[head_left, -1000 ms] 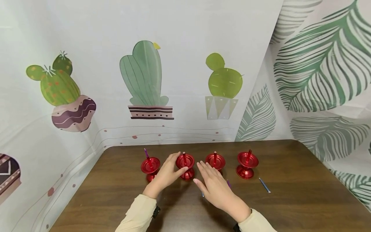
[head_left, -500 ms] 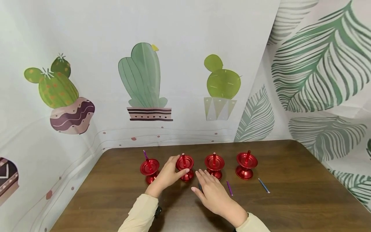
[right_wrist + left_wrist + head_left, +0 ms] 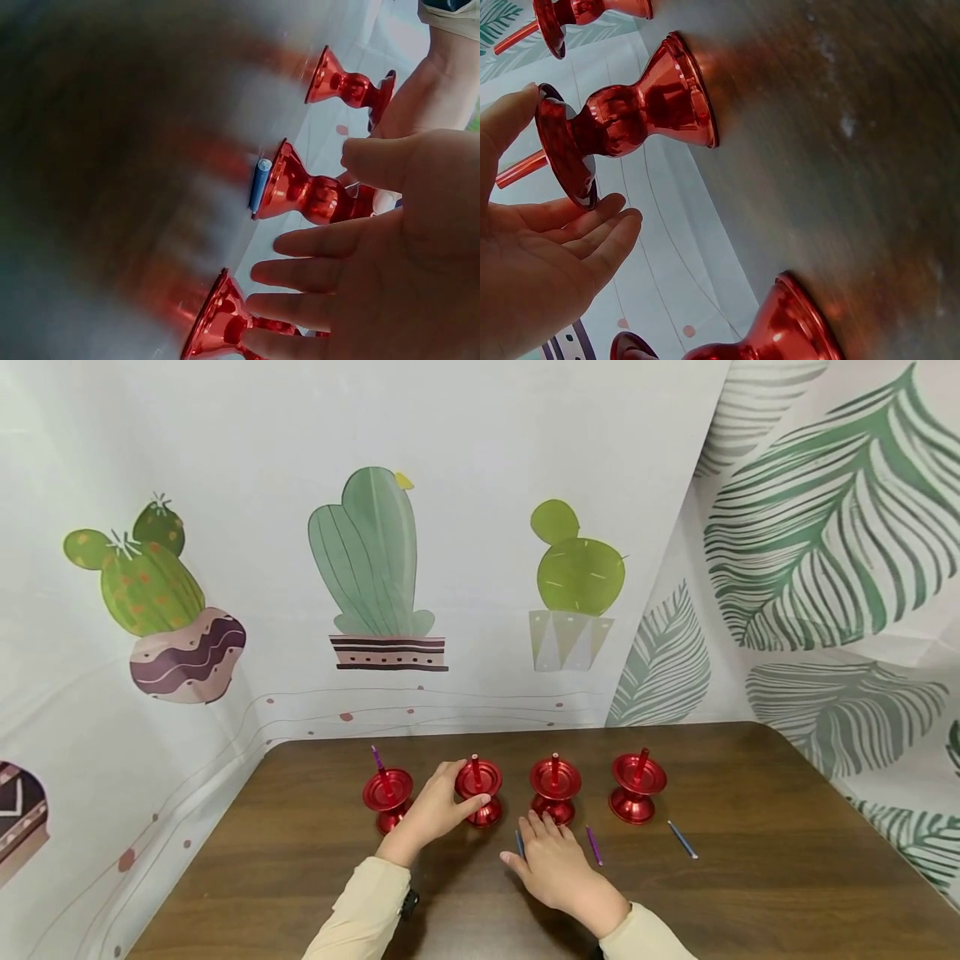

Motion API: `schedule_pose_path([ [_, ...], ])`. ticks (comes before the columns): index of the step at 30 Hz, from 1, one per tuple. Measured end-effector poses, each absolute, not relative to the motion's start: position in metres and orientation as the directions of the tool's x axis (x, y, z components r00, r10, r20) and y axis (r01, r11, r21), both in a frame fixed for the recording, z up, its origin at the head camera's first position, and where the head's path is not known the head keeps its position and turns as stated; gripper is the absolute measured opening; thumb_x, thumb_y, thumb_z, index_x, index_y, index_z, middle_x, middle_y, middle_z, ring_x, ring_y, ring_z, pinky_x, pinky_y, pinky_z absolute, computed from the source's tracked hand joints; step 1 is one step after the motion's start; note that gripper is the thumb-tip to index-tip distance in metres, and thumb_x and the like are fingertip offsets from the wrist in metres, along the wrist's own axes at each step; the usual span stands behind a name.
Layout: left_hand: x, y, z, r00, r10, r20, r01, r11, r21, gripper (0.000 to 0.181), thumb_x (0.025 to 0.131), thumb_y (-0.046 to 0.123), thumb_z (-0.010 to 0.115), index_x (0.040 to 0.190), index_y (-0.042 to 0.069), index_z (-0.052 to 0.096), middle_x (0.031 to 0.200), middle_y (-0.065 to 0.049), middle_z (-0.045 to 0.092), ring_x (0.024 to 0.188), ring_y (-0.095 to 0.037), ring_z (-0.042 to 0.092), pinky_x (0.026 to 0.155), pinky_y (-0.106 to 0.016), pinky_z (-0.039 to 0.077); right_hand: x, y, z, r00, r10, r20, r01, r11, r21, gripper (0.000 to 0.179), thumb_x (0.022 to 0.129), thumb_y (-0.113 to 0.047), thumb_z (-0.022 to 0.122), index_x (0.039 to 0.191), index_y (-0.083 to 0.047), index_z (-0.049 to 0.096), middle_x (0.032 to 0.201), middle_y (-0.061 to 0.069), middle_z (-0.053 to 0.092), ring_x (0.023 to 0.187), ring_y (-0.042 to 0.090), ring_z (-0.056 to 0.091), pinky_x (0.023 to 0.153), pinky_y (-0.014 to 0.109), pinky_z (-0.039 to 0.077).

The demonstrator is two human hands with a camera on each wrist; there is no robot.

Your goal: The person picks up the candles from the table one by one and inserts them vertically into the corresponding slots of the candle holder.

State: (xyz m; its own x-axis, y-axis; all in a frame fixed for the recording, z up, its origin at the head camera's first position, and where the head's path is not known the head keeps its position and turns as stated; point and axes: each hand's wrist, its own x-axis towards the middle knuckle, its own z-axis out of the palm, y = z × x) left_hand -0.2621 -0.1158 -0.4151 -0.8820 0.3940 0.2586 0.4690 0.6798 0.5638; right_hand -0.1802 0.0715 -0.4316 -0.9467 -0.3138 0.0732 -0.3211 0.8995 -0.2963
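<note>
Red and shiny, four in a row, stand the leftmost holder, the second holder at the lower centre, the third holder and the fourth holder to the right. Thin sticks number four: an upper purple stick topping the leftmost post, and, lying loose, a lower purple stick, an inner blue stick and an outer blue stick.

Brown wood grain marks the table across the bottom. Behind hang a pale cactus-print sheet and, upper right, a leaf-print sheet.

The left hand grips the second holder's dish rim between thumb and fingers. The right hand, fingers straight and thumb apart, is beside the inner blue stick, partly hiding it; whether they touch I cannot tell. Its fingertips overlap the third holder's foot; the left hand partly covers the leftmost holder's foot.
</note>
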Motion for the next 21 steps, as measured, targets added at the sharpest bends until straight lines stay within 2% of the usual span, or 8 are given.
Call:
schedule_pose_path([
  [5, -0.262, -0.116, -0.414, -0.878, 0.399, 0.264, 0.477, 0.677, 0.56, 0.068, 0.078, 0.035, 0.065, 0.126, -0.007, 0.04, 0.117, -0.016, 0.048, 0.104, -0.024, 0.051, 0.085, -0.035, 0.045, -0.179, 0.069, -0.43, -0.955, -0.298, -0.004, -0.285, 0.918, -0.276, 0.062, 0.086, -0.043, 0.05, 0.122, 0.007, 0.047, 0.13, 0.025, 0.039, 0.122, 0.043, 0.031, 0.093, 0.057, 0.028],
  [8, -0.262, -0.116, -0.414, -0.876, 0.399, 0.271, 0.481, 0.675, 0.56, 0.067, 0.078, 0.035, 0.066, 0.125, -0.007, 0.04, 0.117, -0.016, 0.048, 0.103, -0.024, 0.051, 0.085, -0.035, 0.044, -0.179, 0.067, -0.43, -0.952, -0.306, -0.005, -0.296, 0.924, -0.243, 0.06, 0.084, -0.041, 0.055, 0.12, 0.007, 0.049, 0.129, 0.025, 0.04, 0.121, 0.043, 0.032, 0.093, 0.056, 0.029],
  [17, -0.262, -0.117, -0.416, -0.872, 0.402, 0.28, 0.488, 0.67, 0.559, 0.068, 0.078, 0.036, 0.065, 0.125, -0.008, 0.04, 0.116, -0.017, 0.048, 0.102, -0.024, 0.052, 0.084, -0.035, 0.045, -0.185, 0.056, -0.436, -0.929, -0.36, 0.082, -0.368, 0.921, -0.125, 0.046, 0.077, -0.03, 0.066, 0.111, 0.0, 0.058, 0.123, 0.021, 0.049, 0.116, 0.039, 0.041, 0.09, 0.053, 0.035],
  [21, -0.262, -0.116, -0.417, -0.867, 0.406, 0.288, 0.497, 0.663, 0.56, 0.068, 0.078, 0.036, 0.065, 0.124, -0.008, 0.04, 0.115, -0.017, 0.048, 0.101, -0.023, 0.053, 0.084, -0.035, 0.045, -0.189, 0.052, -0.436, -0.904, -0.394, 0.167, -0.407, 0.912, -0.048, 0.028, 0.074, -0.024, 0.07, 0.093, -0.004, 0.066, 0.108, 0.014, 0.058, 0.109, 0.035, 0.049, 0.088, 0.051, 0.037],
])
